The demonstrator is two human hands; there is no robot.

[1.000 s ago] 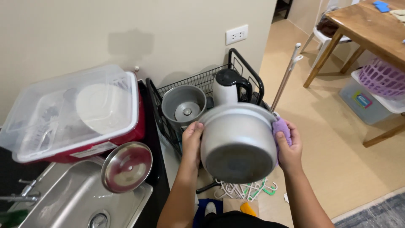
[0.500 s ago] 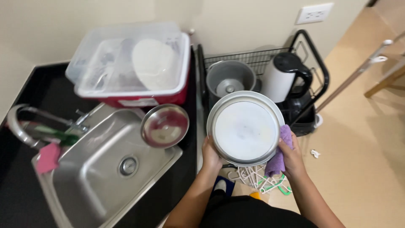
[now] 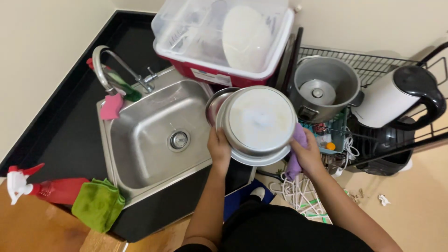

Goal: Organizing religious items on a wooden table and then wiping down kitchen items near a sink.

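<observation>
Two hands (image 3: 219, 148) on pot (image 3: 259, 122), beside sink (image 3: 154, 135).

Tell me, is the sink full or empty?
Empty. The sink shows its bare steel bottom and open drain, with no standing water and no dishes inside. The pot is held beside it.
</observation>
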